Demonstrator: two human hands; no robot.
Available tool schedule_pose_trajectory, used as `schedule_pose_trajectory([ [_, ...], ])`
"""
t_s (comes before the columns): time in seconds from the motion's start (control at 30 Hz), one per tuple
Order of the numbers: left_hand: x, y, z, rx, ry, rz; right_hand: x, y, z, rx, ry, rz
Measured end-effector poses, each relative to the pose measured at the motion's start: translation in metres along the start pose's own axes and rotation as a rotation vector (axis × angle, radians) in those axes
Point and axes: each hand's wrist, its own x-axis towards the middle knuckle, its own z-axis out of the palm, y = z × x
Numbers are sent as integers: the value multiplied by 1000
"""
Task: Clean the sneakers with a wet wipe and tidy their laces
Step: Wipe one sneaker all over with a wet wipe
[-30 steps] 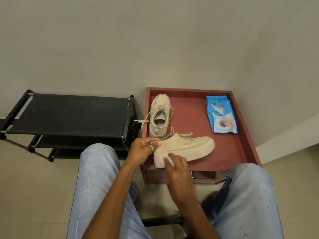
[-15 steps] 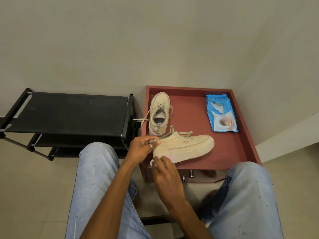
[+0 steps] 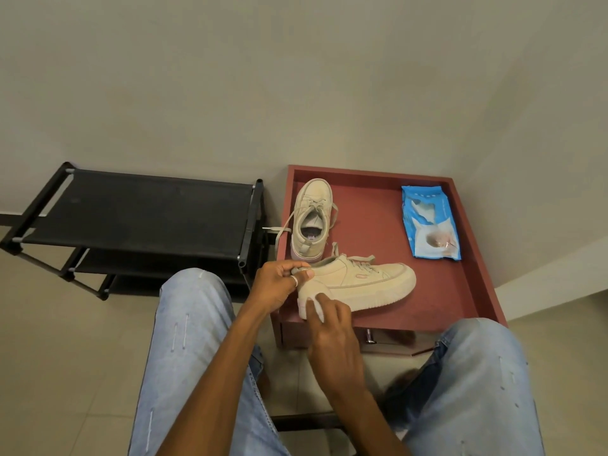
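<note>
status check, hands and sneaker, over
Left hand grips near sneaker at the heel. Right hand holds wipe against its heel. Nothing in the way.

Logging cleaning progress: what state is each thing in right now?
near sneaker: tilted, heel gripped by left hand
wet wipe: pressed to its heel by right hand
far sneaker: upright, laces loose
wipes pack: lying flat, flap apparently open

Black rack [image 3: 138, 209] beside red table [image 3: 371, 205], beige walls [image 3: 296, 77].
</note>
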Motion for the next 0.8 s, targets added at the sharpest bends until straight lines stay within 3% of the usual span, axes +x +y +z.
schedule_pose_trajectory([
  [0.1,0,-2,0,1,-3,2,-1,5,-3,-25,-12,5],
  [0.27,-1,0,1,0,5,8,-7,38,-8,-24,53,183],
  [0.5,-1,2,-1,-27,9,5,-7,21,-3,-14,9,86],
  [0.7,1,0,1,1,19,2,-4,58,-19,-58,66,273],
  [0.8,0,0,1,5,16,13,-4,48,-13,-55,78,237],
])
